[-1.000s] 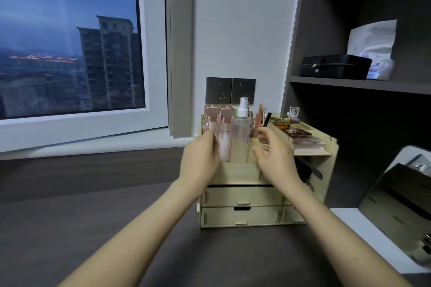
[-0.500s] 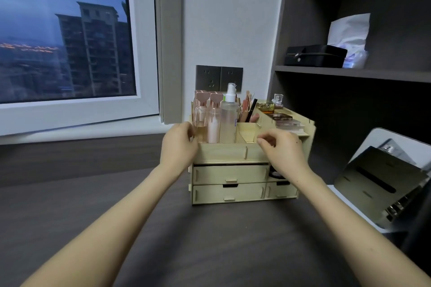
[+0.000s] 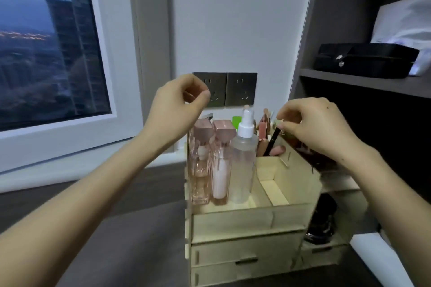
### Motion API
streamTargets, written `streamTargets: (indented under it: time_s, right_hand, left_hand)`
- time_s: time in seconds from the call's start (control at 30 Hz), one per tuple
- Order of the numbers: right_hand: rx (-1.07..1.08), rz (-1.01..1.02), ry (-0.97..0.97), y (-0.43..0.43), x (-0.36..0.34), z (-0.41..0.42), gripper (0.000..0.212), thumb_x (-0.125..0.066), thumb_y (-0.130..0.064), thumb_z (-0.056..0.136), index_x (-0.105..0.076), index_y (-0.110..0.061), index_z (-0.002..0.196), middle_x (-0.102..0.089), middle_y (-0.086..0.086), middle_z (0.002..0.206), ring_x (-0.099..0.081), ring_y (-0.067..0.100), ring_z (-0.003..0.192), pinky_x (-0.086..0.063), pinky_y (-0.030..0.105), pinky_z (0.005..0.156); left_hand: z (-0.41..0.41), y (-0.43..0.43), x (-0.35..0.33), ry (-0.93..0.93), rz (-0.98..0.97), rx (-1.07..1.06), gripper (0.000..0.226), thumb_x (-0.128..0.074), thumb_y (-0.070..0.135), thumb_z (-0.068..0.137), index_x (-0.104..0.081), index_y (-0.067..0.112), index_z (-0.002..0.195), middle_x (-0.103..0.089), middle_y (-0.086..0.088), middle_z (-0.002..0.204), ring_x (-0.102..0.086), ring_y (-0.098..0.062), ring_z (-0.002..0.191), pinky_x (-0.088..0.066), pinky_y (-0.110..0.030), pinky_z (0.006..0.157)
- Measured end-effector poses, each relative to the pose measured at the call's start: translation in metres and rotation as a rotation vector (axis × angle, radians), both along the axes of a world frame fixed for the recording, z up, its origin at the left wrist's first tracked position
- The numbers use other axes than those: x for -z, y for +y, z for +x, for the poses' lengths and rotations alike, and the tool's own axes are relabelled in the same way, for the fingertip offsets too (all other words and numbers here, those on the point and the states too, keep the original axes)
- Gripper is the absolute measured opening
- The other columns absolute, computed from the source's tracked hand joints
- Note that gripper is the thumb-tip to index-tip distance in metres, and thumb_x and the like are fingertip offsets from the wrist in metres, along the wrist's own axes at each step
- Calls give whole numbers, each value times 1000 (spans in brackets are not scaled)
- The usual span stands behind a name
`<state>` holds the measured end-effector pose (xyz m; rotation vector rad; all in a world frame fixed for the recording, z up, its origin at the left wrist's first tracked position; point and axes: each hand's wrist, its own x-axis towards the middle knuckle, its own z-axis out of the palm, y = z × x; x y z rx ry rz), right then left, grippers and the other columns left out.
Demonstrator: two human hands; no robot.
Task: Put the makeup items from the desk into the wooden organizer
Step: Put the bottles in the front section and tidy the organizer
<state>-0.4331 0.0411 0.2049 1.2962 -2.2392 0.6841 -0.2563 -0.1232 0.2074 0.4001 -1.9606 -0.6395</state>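
Note:
The pale wooden organizer stands on the dark desk, its two front drawers closed. Its left compartment holds two pink bottles with rose caps and a clear spray bottle. Slim pink tubes and a black pencil stand in the back compartment. My right hand hovers over that compartment, fingertips pinched on the pencil's top. My left hand is raised above the pink bottles, fingers curled together and holding nothing. A black jar sits in the organizer's right side bay. My right wrist hides the upper right shelf.
Two dark wall sockets sit right behind the organizer. A window with a white sill fills the left. A dark shelf on the right carries a black case and a white packet. A white object lies at the lower right.
Both hands have lifted off the organizer's front rim. The left hand rose above the pink bottles; the right hand reached back to the pencil compartment. The view has moved closer.

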Motion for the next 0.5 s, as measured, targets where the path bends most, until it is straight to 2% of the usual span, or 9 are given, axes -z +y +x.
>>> streamTargets:
  time_s: [0.1,0.23,0.3,0.37,0.5]
  right_hand:
    - [-23,152,-75,-13,-7,-11,9,-74,-27,75,-68,-30,80,-63,-15,74,-60,7,73,-49,28,65]
    - [-64,366,-54,-21,-10,-24,23,-79,-35,66,-59,-37,78,-60,-16,80,-51,5,76,-38,23,60]
    - [-68,452,-13,-23,-11,-33,35,-79,-40,64,-58,-40,91,-56,-16,91,-40,4,80,-32,23,61]
    - [-57,525,32,-24,-9,-40,49,-76,-46,67,-55,-36,110,-51,-10,103,-34,7,86,-31,25,67]
    - [-103,635,42,-26,-9,-46,54,-65,-47,78,-48,-33,128,-48,0,115,-43,20,104,-37,31,72]
  left_hand:
    - [-18,-17,-21,-166,5,61,9,-56,20,87,-63,22,80,-64,11,74,-63,-12,74,-56,-32,72]
    - [-38,-32,-43,-405,-7,115,8,-57,20,88,-65,19,88,-64,11,79,-60,-5,72,-52,-27,74]
    - [-50,-37,-53,-531,-32,121,10,-57,20,88,-66,17,92,-66,8,85,-60,-6,77,-49,-24,77]
    - [-63,-39,-60,-642,-48,134,11,-58,19,88,-66,17,95,-68,4,94,-59,-9,84,-44,-21,77]
    - [-87,-43,-64,-820,-64,160,17,-61,13,85,-65,13,101,-68,-2,104,-60,-13,89,-41,-19,75]
